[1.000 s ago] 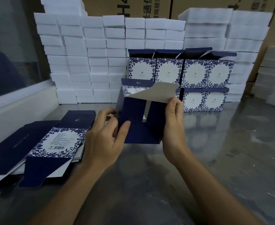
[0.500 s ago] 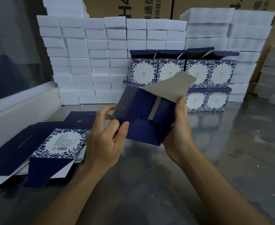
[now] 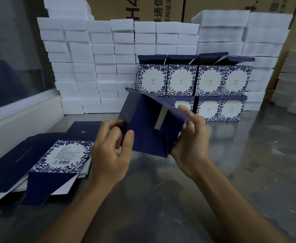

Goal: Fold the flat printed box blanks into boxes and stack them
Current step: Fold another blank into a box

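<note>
— Box (image 3: 148,128) half folded, is it? Where is it?

— Up off the tabletop (image 3: 231,172), held tilted between both hands, over the middle. Navy all over from here, with a grey strip of bare card showing along one seam.

— How do the hands have it?

— Left hand (image 3: 111,151) pinches the box's left edge, thumb on the near face and fingers curled behind. Right hand (image 3: 190,137) grips the right side: fingers bent over the upper flap, palm against the lower right corner.

— And the blanks?

— Blanks (image 3: 44,160) lie in a loose pile at the left edge of the tabletop, touching nothing the hands hold. The top one shows a white label panel with a barcode and a blue leaf border, navy flaps spread out either side.

— Anything finished?

— Folded boxes (image 3: 196,88) stand in two tiers toward the far edge, white fronts with blue floral print, top lids of the upper tier standing open. The held box hides part of the lower tier.

— Behind those?

— White foam blocks (image 3: 94,67) stacked high along the far edge, brown cartons (image 3: 161,9) with printed lettering behind them.
</note>
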### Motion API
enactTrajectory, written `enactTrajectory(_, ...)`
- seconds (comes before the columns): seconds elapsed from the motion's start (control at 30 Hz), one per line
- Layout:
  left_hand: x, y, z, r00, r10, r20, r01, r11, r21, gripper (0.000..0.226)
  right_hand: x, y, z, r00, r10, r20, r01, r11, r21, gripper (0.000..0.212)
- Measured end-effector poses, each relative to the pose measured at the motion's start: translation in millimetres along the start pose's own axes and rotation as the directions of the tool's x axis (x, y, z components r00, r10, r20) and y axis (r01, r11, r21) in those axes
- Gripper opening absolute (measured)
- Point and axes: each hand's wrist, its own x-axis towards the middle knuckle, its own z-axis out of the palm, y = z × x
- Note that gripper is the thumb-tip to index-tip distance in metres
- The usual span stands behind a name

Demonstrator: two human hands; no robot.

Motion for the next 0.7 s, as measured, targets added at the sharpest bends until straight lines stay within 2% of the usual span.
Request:
enactTrajectory(0.07, 0, 0, -2, 1.000, -0.022, 0.000, 0.022, 1.000, -0.010, 0.041, 0, 2, -1, 0.999, -0.036, 0.007, 0.036, 0.997, -0.072, 0.035)
enactTrajectory(0.17, 1, 5, -2, 0.996, -0.081, 0.030, 0.083, 0.994, -0.073, 0.034, 0, 5, -1, 0.995, -0.103, 0.015, 0.103, 0.956, -0.274, 0.035)
enactTrajectory(0.27, 5, 13, -2, 0.970, -0.231, 0.079, 0.244, 0.927, -0.285, 0.023, -2, 8, 2, 0.985, -0.158, 0.072, 0.173, 0.899, -0.403, 0.031)
enactTrajectory(0.33, 6, 17, -1, 0.947, -0.289, 0.137, 0.320, 0.865, -0.387, 0.029, -6, 9, 5, 0.972, -0.199, 0.122, 0.233, 0.860, -0.454, 0.029)
enactTrajectory(0.5, 8, 16, 0, 0.924, -0.348, 0.159, 0.383, 0.855, -0.351, 0.055, -12, 15, 10, 0.933, -0.269, 0.240, 0.357, 0.774, -0.523, 0.025)
enactTrajectory(0.57, 8, 16, -1, 0.916, -0.356, 0.186, 0.401, 0.831, -0.385, 0.053, -12, 17, 11, 0.922, -0.294, 0.251, 0.385, 0.753, -0.533, 0.021)
enactTrajectory(0.7, 7, 21, -1, 0.921, -0.337, 0.194, 0.387, 0.844, -0.371, 0.049, -10, 18, 9, 0.877, -0.397, 0.270, 0.473, 0.614, -0.632, 0.014)
